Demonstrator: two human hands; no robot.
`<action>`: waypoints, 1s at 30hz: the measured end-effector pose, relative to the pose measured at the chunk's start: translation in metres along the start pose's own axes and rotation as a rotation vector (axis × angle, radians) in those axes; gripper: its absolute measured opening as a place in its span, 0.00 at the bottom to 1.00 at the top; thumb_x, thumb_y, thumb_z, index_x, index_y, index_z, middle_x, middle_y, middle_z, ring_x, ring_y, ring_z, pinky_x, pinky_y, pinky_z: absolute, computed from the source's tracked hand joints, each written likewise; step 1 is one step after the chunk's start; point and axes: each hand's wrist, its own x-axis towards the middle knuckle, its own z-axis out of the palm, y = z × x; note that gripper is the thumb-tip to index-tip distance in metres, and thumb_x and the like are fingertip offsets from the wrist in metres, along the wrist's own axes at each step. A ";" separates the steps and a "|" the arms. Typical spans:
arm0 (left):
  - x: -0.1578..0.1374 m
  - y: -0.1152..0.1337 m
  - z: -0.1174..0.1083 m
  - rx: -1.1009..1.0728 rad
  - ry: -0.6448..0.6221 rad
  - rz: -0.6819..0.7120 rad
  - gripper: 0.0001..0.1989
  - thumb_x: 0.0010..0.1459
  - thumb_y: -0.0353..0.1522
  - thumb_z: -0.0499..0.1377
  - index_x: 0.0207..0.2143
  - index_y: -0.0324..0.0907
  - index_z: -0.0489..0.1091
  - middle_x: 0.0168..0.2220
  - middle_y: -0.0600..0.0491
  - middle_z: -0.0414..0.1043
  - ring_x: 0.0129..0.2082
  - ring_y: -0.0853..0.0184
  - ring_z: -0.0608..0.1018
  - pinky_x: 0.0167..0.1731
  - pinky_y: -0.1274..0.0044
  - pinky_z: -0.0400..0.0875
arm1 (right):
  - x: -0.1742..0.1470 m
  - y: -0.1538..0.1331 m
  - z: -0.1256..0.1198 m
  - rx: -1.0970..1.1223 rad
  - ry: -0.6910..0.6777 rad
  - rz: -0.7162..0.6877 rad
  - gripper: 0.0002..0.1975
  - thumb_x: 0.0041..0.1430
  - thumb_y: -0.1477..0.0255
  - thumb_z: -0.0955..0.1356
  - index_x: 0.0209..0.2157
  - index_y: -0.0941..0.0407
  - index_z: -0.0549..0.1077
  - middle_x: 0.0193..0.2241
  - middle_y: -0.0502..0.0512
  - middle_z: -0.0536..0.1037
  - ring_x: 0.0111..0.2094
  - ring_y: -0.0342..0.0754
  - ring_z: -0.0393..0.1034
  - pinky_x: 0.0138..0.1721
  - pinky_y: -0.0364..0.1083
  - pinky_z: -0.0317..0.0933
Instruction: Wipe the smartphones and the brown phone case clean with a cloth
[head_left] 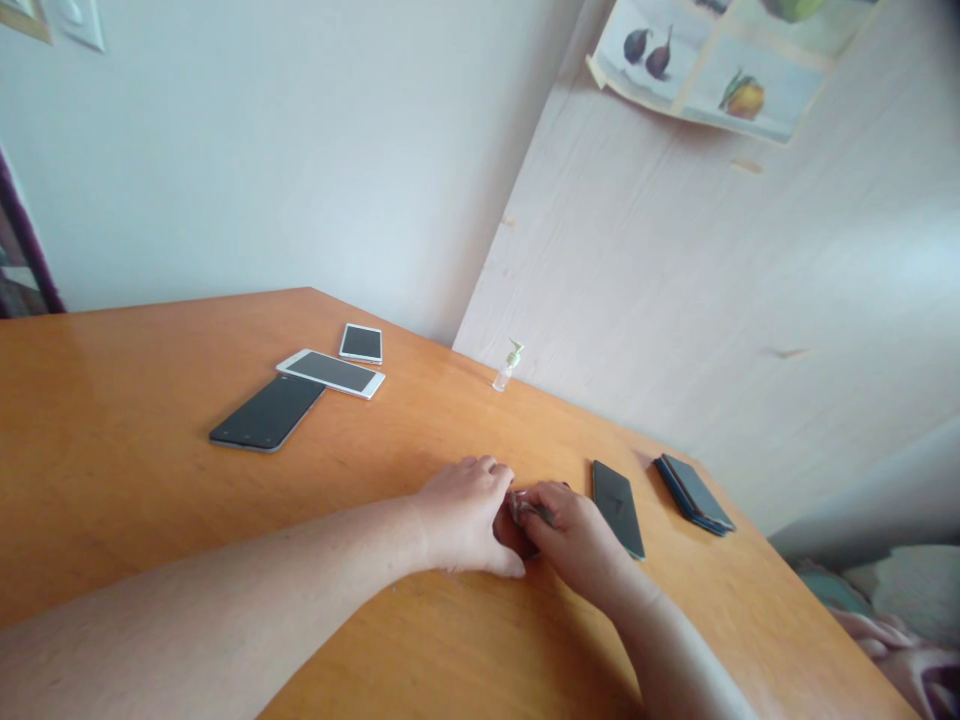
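My left hand (466,517) curves around the left side of a dark reddish-brown object (512,532) low over the table, its thumb along the near edge. Both hands cover most of this object, so its kind does not show; it may be a phone. My right hand (574,530) is closed on a crumpled whitish wipe (519,503) and presses it against the object's top. Just right of my right hand lies a dark phone (619,508), screen up.
On the orange wooden table (142,400), a black phone (270,412) touches a white phone (330,373) at the left. A smaller white phone (361,343) lies behind. A clear pump bottle (506,370) stands by the wall. A dark blue stacked case (694,493) rests at right.
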 end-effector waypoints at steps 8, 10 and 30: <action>-0.001 0.001 -0.001 0.011 -0.005 0.003 0.37 0.37 0.52 0.67 0.46 0.41 0.66 0.46 0.44 0.70 0.46 0.52 0.73 0.43 0.67 0.70 | -0.001 0.043 -0.014 -0.236 0.092 0.269 0.08 0.59 0.70 0.63 0.29 0.55 0.72 0.27 0.53 0.76 0.30 0.47 0.67 0.29 0.43 0.50; -0.001 0.001 -0.001 0.010 0.000 0.001 0.37 0.37 0.52 0.67 0.46 0.41 0.66 0.45 0.44 0.70 0.46 0.53 0.73 0.43 0.67 0.70 | -0.002 0.037 -0.010 -0.144 0.051 0.149 0.06 0.58 0.71 0.63 0.32 0.54 0.72 0.29 0.51 0.76 0.32 0.46 0.68 0.31 0.42 0.52; -0.001 0.002 -0.002 0.035 -0.006 -0.006 0.35 0.36 0.54 0.66 0.42 0.43 0.67 0.43 0.45 0.70 0.44 0.52 0.74 0.41 0.67 0.70 | -0.005 0.024 -0.007 0.132 -0.091 0.073 0.07 0.55 0.71 0.63 0.29 0.55 0.72 0.29 0.51 0.77 0.32 0.47 0.69 0.33 0.43 0.57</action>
